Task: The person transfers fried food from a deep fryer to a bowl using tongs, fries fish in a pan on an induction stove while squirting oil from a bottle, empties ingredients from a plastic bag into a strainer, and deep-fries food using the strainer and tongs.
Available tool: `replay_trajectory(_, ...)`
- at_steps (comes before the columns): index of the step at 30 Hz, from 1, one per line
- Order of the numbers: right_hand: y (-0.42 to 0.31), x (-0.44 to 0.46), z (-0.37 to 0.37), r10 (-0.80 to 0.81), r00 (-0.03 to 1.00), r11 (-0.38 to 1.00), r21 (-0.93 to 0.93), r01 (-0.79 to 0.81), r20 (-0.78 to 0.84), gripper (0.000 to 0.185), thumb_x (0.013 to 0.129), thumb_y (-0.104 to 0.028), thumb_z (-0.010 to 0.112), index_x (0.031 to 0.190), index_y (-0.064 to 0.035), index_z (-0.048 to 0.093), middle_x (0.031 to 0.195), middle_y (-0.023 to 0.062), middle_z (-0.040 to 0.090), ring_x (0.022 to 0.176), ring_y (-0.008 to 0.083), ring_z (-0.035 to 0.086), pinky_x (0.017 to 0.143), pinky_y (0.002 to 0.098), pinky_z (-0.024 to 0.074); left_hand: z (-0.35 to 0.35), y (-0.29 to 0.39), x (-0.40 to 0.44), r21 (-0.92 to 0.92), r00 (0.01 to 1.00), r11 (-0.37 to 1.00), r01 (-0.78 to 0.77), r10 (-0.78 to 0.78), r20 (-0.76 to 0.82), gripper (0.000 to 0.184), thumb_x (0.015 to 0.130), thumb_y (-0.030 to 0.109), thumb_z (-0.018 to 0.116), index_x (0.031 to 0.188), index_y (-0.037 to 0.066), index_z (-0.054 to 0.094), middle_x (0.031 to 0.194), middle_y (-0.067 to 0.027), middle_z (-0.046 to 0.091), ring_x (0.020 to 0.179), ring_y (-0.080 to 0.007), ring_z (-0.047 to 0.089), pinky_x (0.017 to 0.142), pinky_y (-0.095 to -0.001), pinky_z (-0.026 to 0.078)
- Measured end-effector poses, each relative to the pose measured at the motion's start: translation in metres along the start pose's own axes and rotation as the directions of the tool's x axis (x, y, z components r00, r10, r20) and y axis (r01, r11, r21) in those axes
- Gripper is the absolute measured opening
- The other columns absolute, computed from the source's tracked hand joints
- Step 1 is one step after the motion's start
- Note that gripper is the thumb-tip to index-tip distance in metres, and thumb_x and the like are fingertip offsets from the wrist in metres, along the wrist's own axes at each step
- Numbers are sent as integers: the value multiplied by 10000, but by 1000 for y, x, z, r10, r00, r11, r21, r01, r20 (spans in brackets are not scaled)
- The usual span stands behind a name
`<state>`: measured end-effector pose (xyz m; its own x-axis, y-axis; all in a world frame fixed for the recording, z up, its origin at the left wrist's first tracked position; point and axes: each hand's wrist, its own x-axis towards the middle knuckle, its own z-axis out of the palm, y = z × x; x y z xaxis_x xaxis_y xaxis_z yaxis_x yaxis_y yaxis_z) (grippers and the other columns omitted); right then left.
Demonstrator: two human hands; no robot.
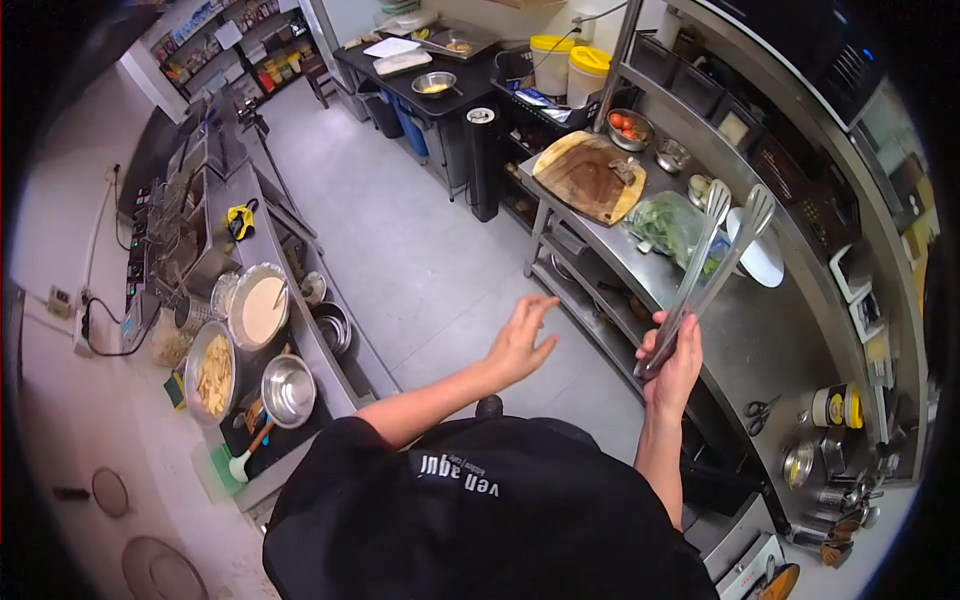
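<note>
My right hand point(672, 358) is wrapped around the lower end of a pair of metal tongs point(685, 292). The two slotted heads of the tongs point up and away from me, spread apart with nothing between them. From this angle they overlap the view of a clear bag of leafy greens point(668, 222) and a white plate point(765, 262) on the steel counter. My left hand point(520, 343) hangs in mid-air over the floor, fingers apart and holding nothing.
Along the right counter are a wooden cutting board point(585, 178) with a piece of food, a bowl of tomatoes point(628, 128) and scissors point(762, 412). To the left stand a bowl of pale batter point(262, 308), a bowl of cut pieces point(214, 372), a steel bowl point(289, 390) and a spatula point(240, 466).
</note>
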<state>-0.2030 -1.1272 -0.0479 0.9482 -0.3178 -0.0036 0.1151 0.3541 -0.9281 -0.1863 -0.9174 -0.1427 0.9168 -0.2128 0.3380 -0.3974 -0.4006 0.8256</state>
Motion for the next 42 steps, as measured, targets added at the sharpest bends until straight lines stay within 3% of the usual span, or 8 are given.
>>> replay_trajectory(10,52,181,81,-110,979,987,-138,86,-172,347,931,-388,486,1010,-51,511,831,74,600,549,108,518,468,241,433,-102,-96,77,-34,941,976,216,-217,-258,581,740,23,675,1260,68,418,1216,-135,407,856,-210,543,704,-307,505)
replay_trajectory(14,107,251,166,78,994,976,-209,-59,81,334,928,-385,492,1029,-67,508,810,66,589,469,93,477,386,217,373,-148,-141,116,72,910,967,246,-205,-361,586,757,85,671,1273,66,395,1259,-154,337,919,-257,549,747,-346,500)
replay_trajectory(21,205,334,375,397,683,918,-275,-287,613,348,948,-377,452,897,-41,523,719,47,570,441,91,484,376,227,395,-248,-187,209,248,777,902,354,-136,-615,626,754,96,672,1298,71,363,1297,-169,285,971,-303,521,772,-376,492)
replay_trajectory(30,299,353,597,553,274,829,-486,-277,787,290,949,-348,463,927,-63,512,719,37,552,456,91,470,387,229,381,-338,-284,210,133,470,726,675,-283,-836,683,714,112,714,1297,55,364,1333,-189,247,1068,-325,431,832,-373,441)
replay_trajectory(32,326,356,624,593,317,804,-520,-289,740,322,944,-376,462,905,-60,508,714,32,541,442,92,461,373,228,373,-358,-310,212,108,479,715,691,-340,-809,693,706,116,721,1297,57,364,1334,-187,245,1095,-331,411,837,-376,436)
replay_trajectory(34,340,364,642,594,371,795,-447,-411,714,331,944,-387,459,902,-61,501,706,28,531,448,88,457,381,223,375,-396,-343,235,114,506,727,677,-346,-790,657,723,101,687,1281,2,354,1328,-236,225,1193,-416,322,1005,-466,309)
replay_trajectory(40,380,423,650,637,558,768,-498,-402,532,311,937,-342,490,972,-34,518,747,47,553,470,101,486,404,239,408,-499,-406,310,209,623,822,529,-209,-754,688,708,116,714,1297,53,364,1328,-200,254,1200,-362,333,941,-424,370)
replay_trajectory(42,395,447,652,555,737,783,-541,-306,386,317,916,-337,532,1001,-31,517,757,54,557,508,108,510,413,237,423,-518,-423,331,192,616,846,498,-189,-764,686,711,124,712,1297,46,364,1328,-201,257,1212,-368,323,968,-435,348)
